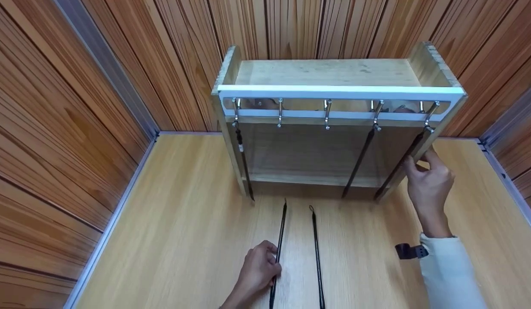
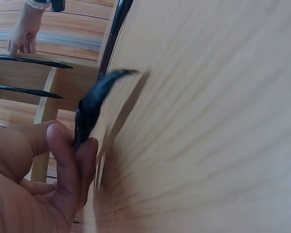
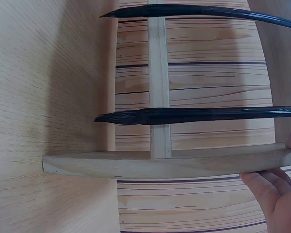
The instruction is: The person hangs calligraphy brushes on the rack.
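In the head view my left hand (image 1: 257, 266) pinches a black calligraphy brush (image 1: 281, 229) between thumb and fingers, low over the table. Its dark, bent bristles (image 2: 94, 104) stick out past the fingertips in the left wrist view. A second black brush (image 1: 317, 257) lies on the table to the right of it. My right hand (image 1: 432, 189) grips the right side board (image 3: 102, 165) of a wooden rack (image 1: 325, 73). Three brushes hang from hooks on the rack's white front rail (image 1: 342, 89): one at the left end (image 1: 244, 161), two towards the right (image 1: 360, 161).
Two middle hooks (image 1: 327, 113) on the rail carry no brush. Behind the rack rises a wood-plank wall (image 1: 291, 30), with another plank wall (image 1: 55, 128) on the left. Grey metal strips (image 1: 115, 210) edge the light wooden table (image 1: 184, 223). A black strap (image 1: 409, 251) sits at the right cuff.
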`<state>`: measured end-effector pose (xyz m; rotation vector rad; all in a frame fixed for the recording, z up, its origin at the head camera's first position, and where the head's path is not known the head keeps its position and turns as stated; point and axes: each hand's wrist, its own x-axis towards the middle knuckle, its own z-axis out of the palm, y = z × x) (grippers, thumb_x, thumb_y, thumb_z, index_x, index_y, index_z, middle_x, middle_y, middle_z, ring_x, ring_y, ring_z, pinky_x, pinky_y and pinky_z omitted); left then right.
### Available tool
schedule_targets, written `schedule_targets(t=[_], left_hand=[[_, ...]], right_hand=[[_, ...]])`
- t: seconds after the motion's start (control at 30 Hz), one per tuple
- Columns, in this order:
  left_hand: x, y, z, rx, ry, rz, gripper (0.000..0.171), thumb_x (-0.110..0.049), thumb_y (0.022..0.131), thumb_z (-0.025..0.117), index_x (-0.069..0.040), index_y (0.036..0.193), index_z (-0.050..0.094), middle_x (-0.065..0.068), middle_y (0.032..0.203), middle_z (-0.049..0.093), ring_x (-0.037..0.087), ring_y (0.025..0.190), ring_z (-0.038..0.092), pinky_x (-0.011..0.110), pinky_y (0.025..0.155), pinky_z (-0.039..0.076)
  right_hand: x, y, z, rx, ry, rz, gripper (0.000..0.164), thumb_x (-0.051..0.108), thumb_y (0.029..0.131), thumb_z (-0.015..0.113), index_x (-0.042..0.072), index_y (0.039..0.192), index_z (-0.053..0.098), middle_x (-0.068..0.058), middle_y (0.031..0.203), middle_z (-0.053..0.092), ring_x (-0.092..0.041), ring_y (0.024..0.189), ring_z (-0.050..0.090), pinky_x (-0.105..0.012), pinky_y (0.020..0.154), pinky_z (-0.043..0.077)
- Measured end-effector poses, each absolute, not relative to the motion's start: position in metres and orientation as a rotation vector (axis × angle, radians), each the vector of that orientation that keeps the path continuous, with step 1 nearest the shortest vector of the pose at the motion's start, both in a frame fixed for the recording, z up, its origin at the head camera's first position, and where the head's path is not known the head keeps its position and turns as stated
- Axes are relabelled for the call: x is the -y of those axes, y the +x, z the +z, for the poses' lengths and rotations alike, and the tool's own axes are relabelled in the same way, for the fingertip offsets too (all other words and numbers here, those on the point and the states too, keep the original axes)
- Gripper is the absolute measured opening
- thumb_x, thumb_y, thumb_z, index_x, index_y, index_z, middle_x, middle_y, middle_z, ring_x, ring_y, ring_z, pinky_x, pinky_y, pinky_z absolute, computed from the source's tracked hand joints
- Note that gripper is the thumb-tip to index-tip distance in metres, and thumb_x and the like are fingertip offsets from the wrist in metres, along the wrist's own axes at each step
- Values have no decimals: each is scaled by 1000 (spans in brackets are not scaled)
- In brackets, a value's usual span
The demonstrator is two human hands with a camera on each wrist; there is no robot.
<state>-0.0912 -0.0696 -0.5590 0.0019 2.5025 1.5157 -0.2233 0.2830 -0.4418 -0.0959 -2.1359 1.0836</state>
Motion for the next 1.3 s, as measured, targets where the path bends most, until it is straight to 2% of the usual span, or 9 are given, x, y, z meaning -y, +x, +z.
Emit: schedule_targets(t=[0.13, 0.23, 0.43, 0.67, 0.7, 0.9, 1.0, 1.3], left_hand=[[70, -94, -558, -2531, 22, 1534, 32, 15, 74, 65, 2, 103, 60, -6, 63, 60, 6, 41, 53, 21, 44, 46], [71, -97, -555, -2530, 21, 1550, 34, 15, 76, 66, 2, 106, 59, -6, 64, 60, 8, 45, 55, 22, 46, 47], [73, -101, -546, -2513, -20, 1559, 37, 13, 78, 67, 0, 111, 59, -4, 71, 62, 12, 53, 59, 24, 44, 47], [73, -106, -538, -2593, 1, 1531, 38, 12, 76, 68, -1, 111, 61, 1, 74, 64, 12, 61, 58, 25, 52, 47], [73, -106, -537, -2609, 13, 1531, 38, 12, 76, 67, 0, 111, 62, 1, 74, 64, 11, 61, 58, 25, 53, 47], [72, -107, -531, -2699, 81, 1518, 39, 10, 75, 67, 0, 112, 62, -4, 73, 62, 8, 61, 57, 26, 54, 48], [71, -107, -527, -2742, 75, 1501, 40, 10, 75, 68, -2, 112, 62, -6, 74, 62, 7, 61, 55, 26, 54, 47], [70, -109, -513, -2911, 178, 1429, 41, 11, 76, 64, -2, 114, 61, -2, 80, 65, 3, 56, 54, 24, 51, 46]], right_hand=[[-282, -222, -441, 2152, -107, 1072, 24, 8, 94, 67, 2, 117, 72, -11, 106, 73, -16, 100, 67, -14, 78, 50], [-282, -222, -441, 2164, -119, 1070, 25, 8, 95, 66, 2, 118, 72, -12, 108, 72, -21, 103, 68, -15, 79, 51], [-281, -222, -440, 2192, -149, 1063, 27, 12, 96, 64, 3, 121, 70, -11, 111, 72, -21, 105, 67, -16, 81, 51], [-281, -222, -441, 2199, -161, 1067, 28, 14, 97, 65, 4, 122, 70, -11, 113, 72, -22, 108, 67, -16, 81, 51], [-282, -222, -441, 2185, -147, 1062, 26, 13, 96, 66, 2, 118, 71, -12, 109, 72, -22, 106, 68, -15, 80, 50], [-283, -224, -442, 2143, -107, 1045, 20, 8, 92, 67, -2, 108, 74, -12, 99, 74, 2, 93, 64, -10, 76, 49], [-283, -224, -442, 2162, -123, 1049, 22, 11, 94, 67, 0, 113, 73, -10, 103, 74, 6, 94, 60, -12, 77, 50], [-282, -222, -442, 2189, -154, 1071, 25, 13, 96, 66, 3, 118, 72, -11, 106, 72, -15, 101, 67, -15, 79, 51]])
